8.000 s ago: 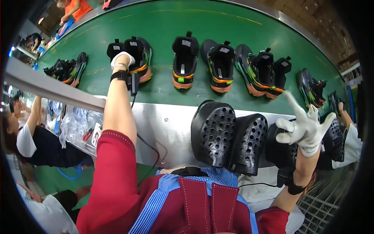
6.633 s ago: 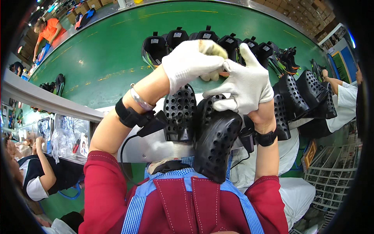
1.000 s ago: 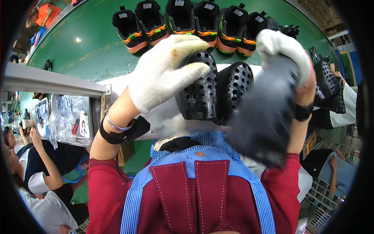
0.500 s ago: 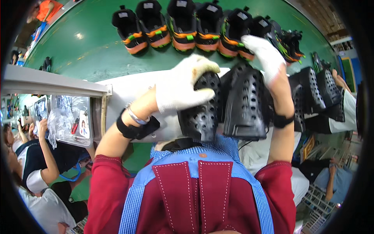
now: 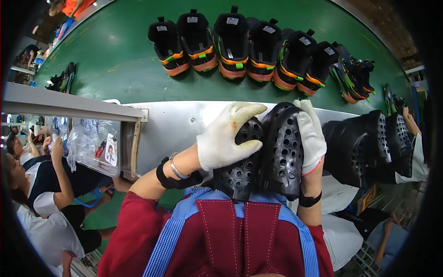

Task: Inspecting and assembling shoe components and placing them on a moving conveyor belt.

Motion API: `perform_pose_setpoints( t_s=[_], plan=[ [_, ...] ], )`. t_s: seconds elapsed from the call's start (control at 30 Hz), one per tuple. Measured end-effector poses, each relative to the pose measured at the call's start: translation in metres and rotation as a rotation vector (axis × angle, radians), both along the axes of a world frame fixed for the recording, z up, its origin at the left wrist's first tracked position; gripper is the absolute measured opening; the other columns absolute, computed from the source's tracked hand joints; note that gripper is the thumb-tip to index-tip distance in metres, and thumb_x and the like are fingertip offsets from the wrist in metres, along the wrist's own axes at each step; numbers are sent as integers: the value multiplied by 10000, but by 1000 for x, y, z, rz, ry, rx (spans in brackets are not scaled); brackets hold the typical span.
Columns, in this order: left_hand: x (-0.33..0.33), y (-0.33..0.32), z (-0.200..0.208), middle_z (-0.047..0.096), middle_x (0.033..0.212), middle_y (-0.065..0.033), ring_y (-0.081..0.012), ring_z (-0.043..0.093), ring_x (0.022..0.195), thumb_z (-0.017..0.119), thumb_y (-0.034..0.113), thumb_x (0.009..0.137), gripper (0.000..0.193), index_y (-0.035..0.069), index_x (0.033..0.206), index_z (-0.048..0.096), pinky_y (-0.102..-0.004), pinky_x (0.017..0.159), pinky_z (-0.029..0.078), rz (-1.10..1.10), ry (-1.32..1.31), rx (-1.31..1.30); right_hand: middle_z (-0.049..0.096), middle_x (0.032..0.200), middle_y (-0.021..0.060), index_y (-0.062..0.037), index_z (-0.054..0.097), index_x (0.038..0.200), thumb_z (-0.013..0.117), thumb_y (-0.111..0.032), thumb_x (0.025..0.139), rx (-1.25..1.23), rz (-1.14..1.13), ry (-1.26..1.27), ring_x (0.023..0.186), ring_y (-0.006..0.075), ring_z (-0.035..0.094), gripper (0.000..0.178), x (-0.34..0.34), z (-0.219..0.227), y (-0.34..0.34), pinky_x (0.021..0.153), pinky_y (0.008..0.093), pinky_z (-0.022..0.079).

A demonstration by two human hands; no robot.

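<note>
Two black perforated shoe forms stand side by side on the bench edge in front of me. My left hand (image 5: 228,136), in a stained white glove, wraps round the upper part of the left shoe form (image 5: 237,177), with thumb and fingers curved about it. My right hand (image 5: 311,134), also gloved, lies along the outer side of the right shoe form (image 5: 281,157) and grips it near its top. Part of the right hand's hold is hidden behind the form. Both forms lean close to my apron.
Across the green table (image 5: 120,69) stands a row of black and orange shoes (image 5: 230,46). More black shoe forms (image 5: 350,147) are at the right, near another person's arm (image 5: 410,124). At left are a metal rail (image 5: 74,101), a clear tray (image 5: 110,171) and seated co-workers (image 5: 46,180).
My right hand has come back from near the shoe row, down to the side of the right shoe form. My left hand keeps its hold on the left form. The view has shifted.
</note>
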State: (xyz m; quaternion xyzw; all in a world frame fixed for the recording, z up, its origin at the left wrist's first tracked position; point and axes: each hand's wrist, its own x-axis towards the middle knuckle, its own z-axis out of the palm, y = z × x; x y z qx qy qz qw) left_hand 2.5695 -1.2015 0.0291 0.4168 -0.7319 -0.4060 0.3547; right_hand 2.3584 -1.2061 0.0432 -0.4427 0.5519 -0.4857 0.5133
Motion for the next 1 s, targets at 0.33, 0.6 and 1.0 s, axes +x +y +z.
perform_pose_setpoints(
  t_s=[0.33, 0.6, 1.0],
  plan=[
    [99, -107, 2, 612, 1025, -232, -377, 601, 930, 768, 338, 679, 608, 24, 1174, 607, -412, 808, 509, 495, -839, -475, 403, 1452, 177, 46, 292, 1449, 414, -418, 1010, -144, 147, 124, 1300, 267, 446, 650, -37, -19, 17, 1108, 382, 317],
    [108, -167, -30, 685, 848, -171, -289, 664, 761, 690, 398, 746, 417, 50, 975, 713, -334, 721, 509, 216, -863, 219, 642, 1159, 171, 65, 509, 1301, 479, -139, 1004, -147, -97, 42, 1069, 242, 620, 362, -58, 10, -5, 994, 364, 448],
    [-3, -190, -38, 703, 945, -129, -313, 668, 877, 594, 594, 795, 516, 143, 1005, 726, -369, 794, 517, -13, -871, -3, 651, 922, 125, 62, 632, 1029, 570, -81, 906, -228, 310, 497, 878, 195, 597, 198, -50, 95, 23, 836, 326, 439]
  ],
)
